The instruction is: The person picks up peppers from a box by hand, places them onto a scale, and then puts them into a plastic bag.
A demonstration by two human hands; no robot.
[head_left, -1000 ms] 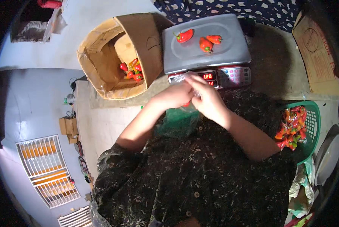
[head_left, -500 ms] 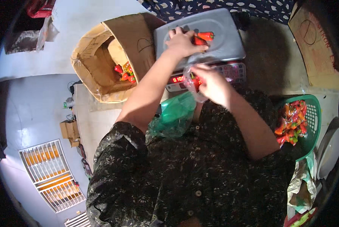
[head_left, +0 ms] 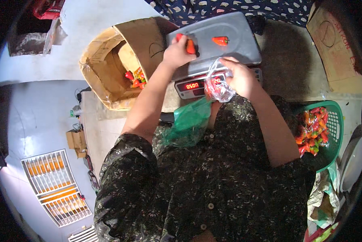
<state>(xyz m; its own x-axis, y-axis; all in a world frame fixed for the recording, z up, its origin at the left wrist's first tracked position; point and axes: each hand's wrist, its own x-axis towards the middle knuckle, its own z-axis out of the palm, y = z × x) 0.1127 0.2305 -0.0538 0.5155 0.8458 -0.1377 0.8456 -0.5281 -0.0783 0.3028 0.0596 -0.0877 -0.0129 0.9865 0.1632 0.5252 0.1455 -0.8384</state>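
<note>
Gray-topped digital scale [head_left: 239, 32] on the bench [head_left: 286, 64]; clear plastic bag [head_left: 224, 92] at its front edge, pinched in right hand [head_left: 242, 76]; red peppers [head_left: 190, 47] clamped in fingers of left hand [head_left: 178, 53], left edge; lone red pepper [head_left: 220, 40] toward right edge. Apparently gathering; calling next for an open bag mouth.
</note>
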